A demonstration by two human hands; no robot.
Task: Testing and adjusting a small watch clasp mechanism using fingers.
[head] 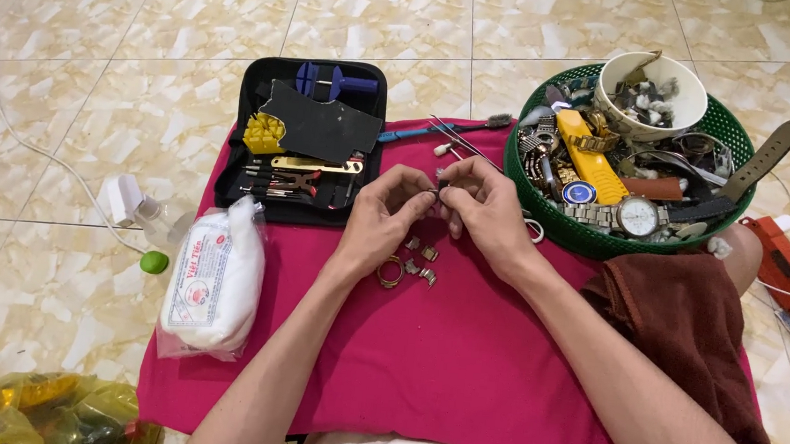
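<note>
- The left hand and the right hand meet fingertip to fingertip over the far middle of a magenta cloth spread on the tiled floor.
- Between them sits a small dark part, too tiny to identify; the grip of each hand is pinched together on it, thumbs and forefingers clamped from either side.
- Just near of the hands, lying on the cloth, are a brass-coloured ring and a few small metal links, close together but apart from the fingers.
- Far left of the hands, an open black tool case holds a yellow block, blue tools and slim drivers in loops.
- A blue-handled brush and thin metal picks lie on the cloth between the case and the basket.
- To the right, a green plastic basket is heaped with watches, straps and a yellow tool; a white bowl with odd bits stands in its far side.
- A brown towel is draped over the person's right knee, near the basket.
- On the left, a white packet of cotton in clear wrap lies at the cloth's edge, a spray bottle and a green cap just beyond it on the floor.
- A red tool lies far right on the floor.
</note>
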